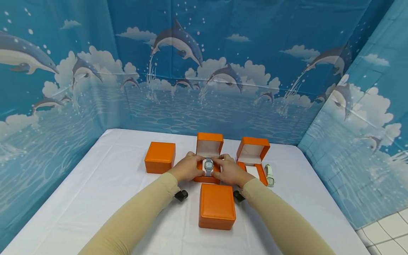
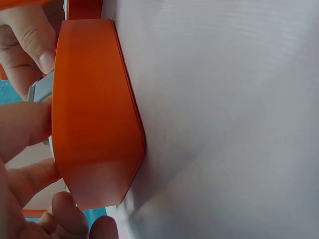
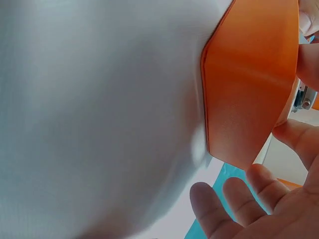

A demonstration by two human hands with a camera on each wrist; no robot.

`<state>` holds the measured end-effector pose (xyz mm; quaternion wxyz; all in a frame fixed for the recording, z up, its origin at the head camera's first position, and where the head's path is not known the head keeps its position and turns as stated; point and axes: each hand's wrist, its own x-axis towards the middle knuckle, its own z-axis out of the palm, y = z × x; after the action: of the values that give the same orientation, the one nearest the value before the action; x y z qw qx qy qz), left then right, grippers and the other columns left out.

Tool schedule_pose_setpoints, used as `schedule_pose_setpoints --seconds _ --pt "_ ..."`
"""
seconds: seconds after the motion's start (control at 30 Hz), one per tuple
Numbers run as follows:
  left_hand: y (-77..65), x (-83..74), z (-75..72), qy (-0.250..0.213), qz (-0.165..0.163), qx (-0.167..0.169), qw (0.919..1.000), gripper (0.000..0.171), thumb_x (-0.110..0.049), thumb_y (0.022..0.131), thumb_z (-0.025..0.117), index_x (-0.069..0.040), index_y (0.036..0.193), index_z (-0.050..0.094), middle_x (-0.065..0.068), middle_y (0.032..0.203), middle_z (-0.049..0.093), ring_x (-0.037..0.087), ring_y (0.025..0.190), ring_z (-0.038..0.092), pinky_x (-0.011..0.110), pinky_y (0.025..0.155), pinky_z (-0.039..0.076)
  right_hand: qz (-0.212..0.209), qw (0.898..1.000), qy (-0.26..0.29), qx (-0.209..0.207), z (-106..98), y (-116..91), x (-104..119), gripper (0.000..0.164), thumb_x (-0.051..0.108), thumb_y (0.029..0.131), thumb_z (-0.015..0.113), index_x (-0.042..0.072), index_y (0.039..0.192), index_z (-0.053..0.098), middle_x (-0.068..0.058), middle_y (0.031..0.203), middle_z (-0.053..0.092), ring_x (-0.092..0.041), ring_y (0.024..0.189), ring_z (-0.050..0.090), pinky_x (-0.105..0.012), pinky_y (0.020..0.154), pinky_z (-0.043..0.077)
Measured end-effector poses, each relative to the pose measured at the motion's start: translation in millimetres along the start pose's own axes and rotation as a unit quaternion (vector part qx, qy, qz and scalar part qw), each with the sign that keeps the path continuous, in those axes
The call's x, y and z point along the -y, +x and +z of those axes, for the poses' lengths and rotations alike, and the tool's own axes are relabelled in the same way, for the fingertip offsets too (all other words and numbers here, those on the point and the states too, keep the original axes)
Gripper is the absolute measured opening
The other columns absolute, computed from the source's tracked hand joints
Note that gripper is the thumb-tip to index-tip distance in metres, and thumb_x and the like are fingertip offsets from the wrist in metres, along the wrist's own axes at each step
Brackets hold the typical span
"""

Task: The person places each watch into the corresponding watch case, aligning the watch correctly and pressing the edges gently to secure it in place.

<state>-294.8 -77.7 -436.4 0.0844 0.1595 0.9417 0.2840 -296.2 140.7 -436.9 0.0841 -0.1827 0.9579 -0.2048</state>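
Note:
A watch (image 1: 208, 166) with a grey strap lies on a pale cushion in an open orange box (image 1: 207, 179), its lid (image 1: 209, 136) standing up behind. My left hand (image 1: 188, 167) holds the watch and cushion from the left, thumb near the front end and forefinger near the back. From the right, my right hand (image 1: 232, 170) does the same. The right wrist view shows the side of the watch (image 3: 306, 98) between thumb and forefinger, the other fingers (image 3: 241, 199) loosely spread outside the box. The box front (image 2: 94, 109) hides much of the left fingertips' contact.
A closed orange box (image 1: 217, 205) lies between my forearms, another (image 1: 160, 156) to the left. An open orange box (image 1: 253, 143) with a white cushion (image 1: 252, 171) stands at the right. Beside it lies a pale green watch (image 1: 269, 177). A white cloth (image 1: 105, 177) covers the table.

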Motion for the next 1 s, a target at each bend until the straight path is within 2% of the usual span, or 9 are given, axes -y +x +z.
schedule_pose_setpoints --seconds 0.27,0.47,0.7,0.87,1.0 --pt "-0.8 -0.1 0.0 0.017 -0.001 0.005 0.9998 0.065 -0.039 0.096 0.077 -0.025 0.155 0.055 0.011 0.130 0.047 0.023 0.106 0.052 0.035 0.089 0.053 0.016 1.000 -0.015 0.018 -1.9 0.5 3.0 0.070 0.044 0.100 0.069 0.025 0.163 0.042 -0.020 0.156 0.042 -0.038 0.135 0.048 -0.054 0.113 0.048" --pt "-0.1 -0.2 2.1 0.018 -0.008 0.009 0.9998 0.066 -0.040 0.096 0.076 -0.024 0.157 0.053 0.008 0.118 0.044 0.022 0.103 0.048 0.031 0.080 0.049 0.035 0.998 -0.014 0.053 -4.0 1.8 5.8 0.072 0.045 0.103 0.066 0.026 0.165 0.036 -0.024 0.151 0.049 -0.033 0.120 0.061 -0.053 0.111 0.050" --pt "-0.1 -1.6 2.8 0.012 -0.017 0.012 0.9997 0.067 -0.039 0.096 0.076 -0.025 0.157 0.053 0.008 0.115 0.044 0.022 0.103 0.047 0.031 0.078 0.048 0.050 0.997 -0.013 0.062 -3.0 2.7 6.8 0.072 0.044 0.103 0.066 0.026 0.165 0.035 -0.023 0.150 0.052 -0.030 0.115 0.063 -0.052 0.111 0.050" --pt "-0.2 -1.9 2.4 0.008 -0.018 0.014 0.9997 0.065 -0.039 0.096 0.076 -0.024 0.155 0.055 0.009 0.115 0.044 0.023 0.100 0.049 0.031 0.076 0.047 0.054 0.996 -0.002 0.065 -3.0 1.5 8.9 0.072 0.043 0.103 0.066 0.025 0.165 0.036 -0.023 0.148 0.053 -0.027 0.106 0.064 -0.050 0.107 0.053" --pt "0.9 -1.6 2.5 0.005 -0.018 0.014 0.9997 0.065 -0.039 0.097 0.076 -0.023 0.156 0.054 0.009 0.115 0.044 0.023 0.101 0.048 0.031 0.077 0.047 0.056 0.996 -0.003 0.063 -3.8 1.0 10.7 0.072 0.043 0.103 0.066 0.024 0.165 0.036 -0.023 0.148 0.054 -0.027 0.107 0.064 -0.051 0.108 0.052"
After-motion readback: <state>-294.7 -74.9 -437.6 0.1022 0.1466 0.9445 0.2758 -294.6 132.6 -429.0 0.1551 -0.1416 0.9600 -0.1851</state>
